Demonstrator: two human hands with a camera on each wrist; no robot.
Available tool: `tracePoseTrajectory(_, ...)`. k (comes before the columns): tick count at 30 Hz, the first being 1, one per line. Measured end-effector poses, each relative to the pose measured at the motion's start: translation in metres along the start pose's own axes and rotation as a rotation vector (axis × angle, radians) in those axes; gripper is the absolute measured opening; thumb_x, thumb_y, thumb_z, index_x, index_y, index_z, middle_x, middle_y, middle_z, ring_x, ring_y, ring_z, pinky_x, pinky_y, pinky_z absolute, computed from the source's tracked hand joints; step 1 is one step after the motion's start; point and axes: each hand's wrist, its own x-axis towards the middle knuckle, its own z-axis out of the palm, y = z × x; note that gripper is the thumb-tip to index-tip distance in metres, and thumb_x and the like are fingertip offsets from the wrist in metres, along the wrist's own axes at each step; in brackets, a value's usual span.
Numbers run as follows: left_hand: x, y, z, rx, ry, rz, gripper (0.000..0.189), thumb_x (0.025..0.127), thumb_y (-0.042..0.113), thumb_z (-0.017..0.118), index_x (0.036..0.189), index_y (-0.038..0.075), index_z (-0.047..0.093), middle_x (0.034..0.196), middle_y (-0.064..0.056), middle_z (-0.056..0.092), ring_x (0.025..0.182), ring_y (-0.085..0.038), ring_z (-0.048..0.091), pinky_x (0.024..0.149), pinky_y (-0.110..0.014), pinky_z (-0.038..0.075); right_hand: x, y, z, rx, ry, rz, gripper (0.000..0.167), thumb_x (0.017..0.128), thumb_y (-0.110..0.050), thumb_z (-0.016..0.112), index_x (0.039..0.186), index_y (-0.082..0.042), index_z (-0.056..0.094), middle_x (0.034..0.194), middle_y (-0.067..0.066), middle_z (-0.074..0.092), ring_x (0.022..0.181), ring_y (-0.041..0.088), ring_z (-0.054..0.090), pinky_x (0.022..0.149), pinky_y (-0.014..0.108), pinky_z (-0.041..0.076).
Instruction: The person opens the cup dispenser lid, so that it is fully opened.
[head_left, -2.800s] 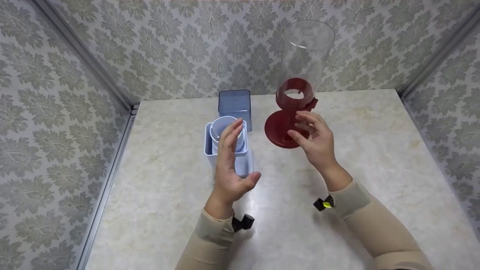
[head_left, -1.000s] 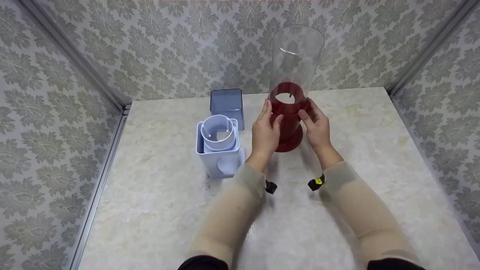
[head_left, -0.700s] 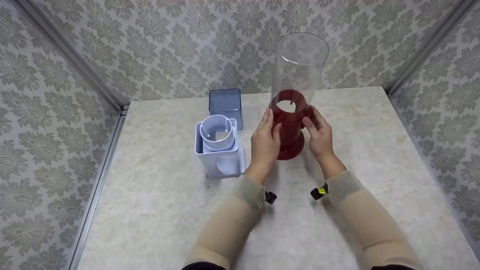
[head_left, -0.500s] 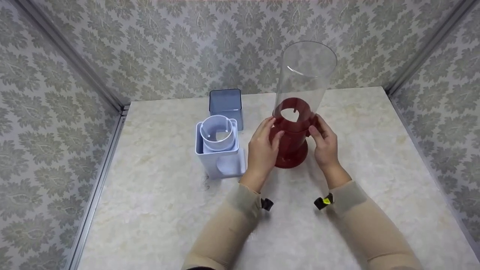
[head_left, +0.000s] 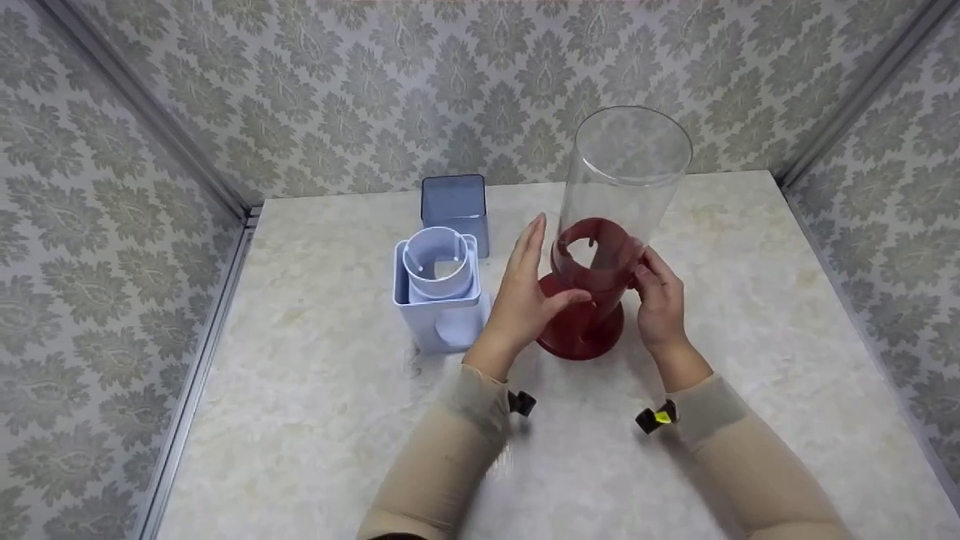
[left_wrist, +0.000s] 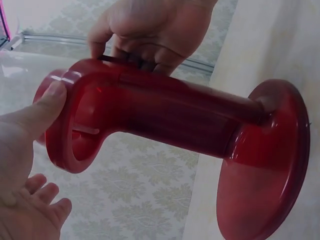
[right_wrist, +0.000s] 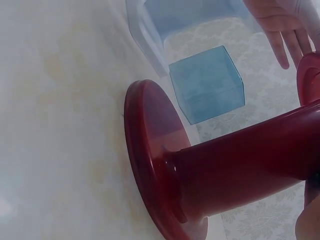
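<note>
A red dispenser stand (head_left: 583, 339) stands on the table, with a round foot, a column and a ring at its top. A tall clear cylinder (head_left: 624, 187) sits upright in that ring. My right hand (head_left: 660, 304) grips the ring's right side with curled fingers, around a small part that it mostly hides. On the other side, the thumb of my left hand (head_left: 519, 304) touches the ring's rim, as the left wrist view shows at the red ring (left_wrist: 61, 145). The other left fingers are straight and apart from the stand.
Left of the hands stands a pale blue square dispenser body (head_left: 442, 326) with a round cup (head_left: 435, 259) in its top. Behind it is a translucent blue square container (head_left: 454, 202). Patterned walls enclose the table (head_left: 315, 405) at the back and sides.
Both hands took hold of the red stand, and it moved with its cylinder toward me and slightly right. Since half a second ago the left fingers have straightened away from it.
</note>
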Motion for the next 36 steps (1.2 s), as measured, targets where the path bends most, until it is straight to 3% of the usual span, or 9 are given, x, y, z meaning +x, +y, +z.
tracePoseTrajectory(5,0.010,-0.005,-0.001,-0.062,-0.088,-0.051,0.136,0.082,0.040,0.104,0.184,0.019,0.015,0.191,-0.003,0.021,0.178,-0.024,0.020,0.144,-0.049,0.027,0.003,0.004,-0.003,0.021,-0.053,-0.022,0.053,0.118,-0.017,0.043,0.162,0.011,0.052,0.146,-0.009,0.074,0.123,0.005,0.072,0.100,0.021,0.060)
tracePoseTrajectory(9,0.014,-0.011,0.001,-0.143,-0.135,-0.053,0.135,0.083,0.038,0.104,0.184,0.022,0.015,0.191,-0.001,0.020,0.177,-0.021,0.024,0.144,-0.046,0.027,0.006,0.006,-0.003,0.012,-0.106,-0.027,0.056,0.122,-0.025,0.041,0.165,0.008,0.049,0.160,0.001,0.067,0.143,0.005,0.066,0.118,0.022,0.055)
tracePoseTrajectory(14,0.012,-0.019,0.005,-0.254,-0.130,-0.025,0.128,0.085,0.028,0.103,0.182,0.015,0.021,0.188,-0.009,0.030,0.172,-0.022,0.037,0.141,-0.037,0.033,0.008,0.006,-0.003,0.022,-0.166,0.014,0.065,0.124,-0.039,0.038,0.171,0.005,0.041,0.178,0.020,0.047,0.163,0.012,0.050,0.134,0.024,0.041)
tracePoseTrajectory(19,0.007,-0.020,0.002,-0.275,-0.100,0.020,0.113,0.090,0.026,0.100,0.179,0.012,0.032,0.186,-0.009,0.036,0.173,-0.023,0.036,0.138,-0.036,0.038,0.013,0.005,-0.006,0.083,-0.165,0.071,0.076,0.121,-0.051,0.045,0.167,0.010,0.044,0.182,0.025,0.037,0.172,0.026,0.038,0.139,0.029,0.035)
tracePoseTrajectory(23,0.002,-0.018,0.001,-0.249,-0.091,0.068,0.101,0.096,0.025,0.094,0.177,0.012,0.037,0.185,-0.007,0.039,0.172,-0.023,0.037,0.137,-0.037,0.040,0.019,0.004,-0.009,0.105,-0.139,0.082,0.082,0.116,-0.057,0.052,0.153,0.017,0.055,0.173,0.022,0.052,0.161,0.019,0.054,0.131,0.027,0.046)
tracePoseTrajectory(26,-0.002,-0.016,0.001,-0.245,-0.075,0.085,0.092,0.099,0.021,0.091,0.175,0.009,0.041,0.183,-0.010,0.042,0.171,-0.026,0.040,0.136,-0.037,0.041,0.025,0.002,-0.010,0.104,-0.131,0.097,0.077,0.116,-0.055,0.053,0.147,0.014,0.062,0.150,0.019,0.072,0.129,0.015,0.072,0.109,0.025,0.060)
tracePoseTrajectory(29,-0.005,-0.016,0.002,-0.261,-0.054,0.106,0.084,0.101,0.016,0.088,0.172,0.004,0.045,0.180,-0.016,0.046,0.169,-0.031,0.043,0.136,-0.038,0.041,0.033,0.001,-0.012,0.110,-0.130,0.140,0.052,0.121,-0.043,0.050,0.140,0.000,0.074,0.121,0.007,0.081,0.102,0.012,0.070,0.090,0.025,0.059)
tracePoseTrajectory(32,-0.008,-0.015,0.004,-0.282,-0.028,0.135,0.075,0.101,0.011,0.086,0.167,0.001,0.052,0.175,-0.019,0.051,0.166,-0.033,0.048,0.136,-0.037,0.041,0.042,-0.001,-0.013,0.143,-0.140,0.188,0.039,0.120,-0.022,0.045,0.118,-0.014,0.083,0.098,-0.002,0.079,0.088,0.010,0.067,0.081,0.026,0.058)
tracePoseTrajectory(36,-0.010,-0.014,0.008,-0.310,0.020,0.173,0.067,0.098,0.007,0.089,0.157,-0.002,0.061,0.164,-0.020,0.059,0.158,-0.035,0.056,0.135,-0.036,0.043,0.052,-0.002,-0.014,0.234,-0.177,0.238,0.030,0.113,-0.017,0.057,0.102,-0.018,0.085,0.090,-0.005,0.079,0.082,0.008,0.070,0.077,0.023,0.059)
